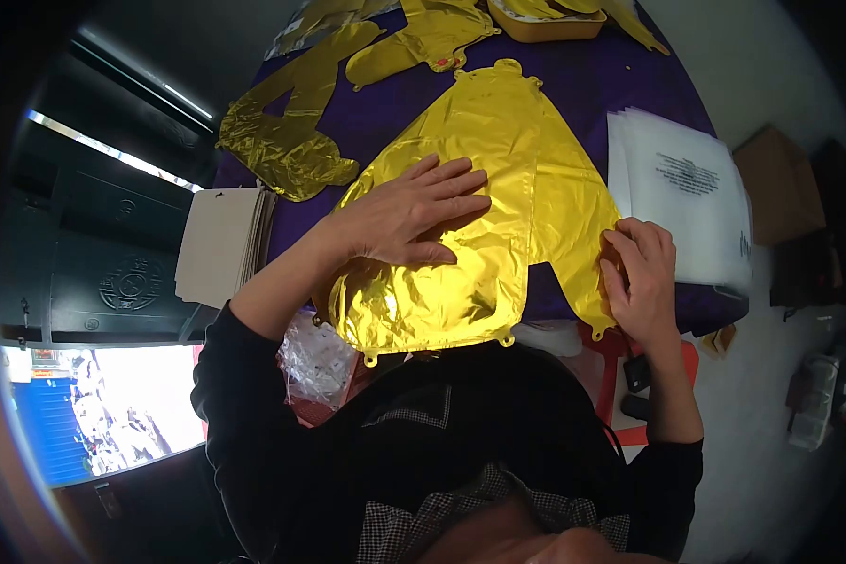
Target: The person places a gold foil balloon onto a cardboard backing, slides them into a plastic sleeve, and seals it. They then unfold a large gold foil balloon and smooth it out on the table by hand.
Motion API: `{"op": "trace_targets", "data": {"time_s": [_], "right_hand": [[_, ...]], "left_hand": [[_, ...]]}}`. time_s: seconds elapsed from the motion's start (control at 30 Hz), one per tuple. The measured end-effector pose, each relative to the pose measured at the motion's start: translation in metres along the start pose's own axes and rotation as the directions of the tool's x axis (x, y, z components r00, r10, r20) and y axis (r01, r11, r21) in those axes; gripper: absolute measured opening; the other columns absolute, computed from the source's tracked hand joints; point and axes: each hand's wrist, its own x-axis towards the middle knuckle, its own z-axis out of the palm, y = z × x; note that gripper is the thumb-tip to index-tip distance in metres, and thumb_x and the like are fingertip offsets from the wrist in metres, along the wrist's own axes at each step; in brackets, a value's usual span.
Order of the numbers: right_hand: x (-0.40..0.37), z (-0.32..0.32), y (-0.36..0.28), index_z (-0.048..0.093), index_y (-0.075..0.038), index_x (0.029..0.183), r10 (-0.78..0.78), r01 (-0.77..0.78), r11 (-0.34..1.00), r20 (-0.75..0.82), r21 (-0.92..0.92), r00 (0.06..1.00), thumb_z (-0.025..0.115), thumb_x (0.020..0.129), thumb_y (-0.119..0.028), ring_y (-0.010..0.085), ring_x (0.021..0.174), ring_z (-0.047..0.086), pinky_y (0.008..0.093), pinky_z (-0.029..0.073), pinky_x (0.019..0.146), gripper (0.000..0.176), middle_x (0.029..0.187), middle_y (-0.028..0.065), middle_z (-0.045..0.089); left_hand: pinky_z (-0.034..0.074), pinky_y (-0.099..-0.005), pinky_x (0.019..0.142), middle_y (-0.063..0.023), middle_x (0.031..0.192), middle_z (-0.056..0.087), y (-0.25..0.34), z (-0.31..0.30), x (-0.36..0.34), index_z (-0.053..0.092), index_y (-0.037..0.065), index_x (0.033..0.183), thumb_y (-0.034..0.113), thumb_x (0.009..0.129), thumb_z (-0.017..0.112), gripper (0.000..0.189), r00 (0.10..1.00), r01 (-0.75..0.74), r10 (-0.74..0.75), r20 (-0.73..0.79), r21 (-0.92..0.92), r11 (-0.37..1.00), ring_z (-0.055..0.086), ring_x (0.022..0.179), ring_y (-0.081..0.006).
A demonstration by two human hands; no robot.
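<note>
A large gold foil piece [479, 160] lies spread over the purple cloth, its lower edge reaching the person's body. My left hand [418, 211] rests flat on its left part, fingers spread. On the right, my right hand [639, 273] is at the foil's narrow right leg, fingers curled against its edge; whether they pinch the foil is hard to tell. Small tabs with holes stick out at the foil's corners. Further gold foil pieces, one crumpled [291, 150] at the upper left and another [428, 42] at the top, lie beyond it.
A stack of white plastic bags [681, 197] lies at the right edge of the purple table [592, 80]. Pale cards [221, 240] are stacked at the left. A yellow tray [545, 28] stands at the back. Clear crumpled plastic [318, 357] sits below the left edge.
</note>
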Motion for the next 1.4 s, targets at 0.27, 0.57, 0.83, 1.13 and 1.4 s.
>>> {"op": "trace_targets", "data": {"time_s": [0.27, 0.57, 0.83, 1.13, 1.4], "right_hand": [[0.001, -0.001, -0.001, 0.062, 0.003, 0.107, -0.013, 0.013, 1.000, 0.014, -0.013, 1.000, 0.066, 0.075, -0.003, 0.0359, 0.109, 0.050, 0.0433, 0.040, 0.096, 0.033, 0.114, 0.0163, 0.057], [0.001, -0.001, -0.001, 0.062, 0.003, 0.105, -0.013, 0.013, 1.000, -0.006, -0.006, 1.000, 0.067, 0.074, -0.001, 0.0353, 0.107, 0.051, 0.0427, 0.040, 0.095, 0.032, 0.113, 0.0156, 0.058], [0.000, -0.001, -0.001, 0.062, 0.002, 0.106, -0.012, 0.012, 1.000, -0.015, 0.008, 1.000, 0.068, 0.072, 0.001, 0.0347, 0.108, 0.051, 0.0426, 0.041, 0.094, 0.034, 0.113, 0.0147, 0.058], [0.000, 0.001, 0.001, 0.063, 0.002, 0.106, -0.013, 0.013, 1.000, -0.019, 0.004, 1.000, 0.068, 0.072, 0.000, 0.0343, 0.107, 0.052, 0.0423, 0.041, 0.094, 0.034, 0.113, 0.0143, 0.058], [0.000, 0.000, 0.000, 0.063, 0.003, 0.105, -0.010, 0.010, 1.000, -0.008, 0.005, 1.000, 0.068, 0.073, -0.002, 0.0342, 0.107, 0.051, 0.0420, 0.041, 0.095, 0.033, 0.114, 0.0145, 0.058]], "left_hand": [[0.015, -0.0515, 0.119, -0.0142, 0.155, 0.028, -0.001, 0.003, 0.001, 0.038, 0.010, 0.145, 0.040, 0.084, 0.062, 0.072, 0.999, 0.003, -0.002, -0.045, 0.017, 1.000, 0.020, 0.145, -0.0329], [0.017, -0.0518, 0.118, -0.0147, 0.154, 0.030, -0.004, 0.004, 0.001, 0.039, 0.010, 0.144, 0.042, 0.085, 0.061, 0.070, 0.997, 0.027, -0.024, -0.078, 0.032, 0.999, 0.022, 0.144, -0.0339], [0.018, -0.0515, 0.118, -0.0162, 0.152, 0.032, -0.010, 0.003, 0.005, 0.039, 0.009, 0.144, 0.042, 0.084, 0.062, 0.072, 0.996, 0.028, -0.025, -0.087, 0.026, 0.999, 0.024, 0.144, -0.0352], [0.018, -0.0508, 0.118, -0.0167, 0.152, 0.033, -0.013, 0.003, 0.004, 0.039, 0.009, 0.144, 0.044, 0.085, 0.061, 0.072, 0.995, 0.033, -0.028, -0.100, 0.048, 0.998, 0.024, 0.143, -0.0372], [0.019, -0.0508, 0.117, -0.0166, 0.151, 0.033, -0.011, 0.002, 0.005, 0.039, 0.009, 0.144, 0.044, 0.086, 0.060, 0.071, 0.994, 0.032, -0.027, -0.102, 0.050, 0.998, 0.025, 0.143, -0.0369]]}}
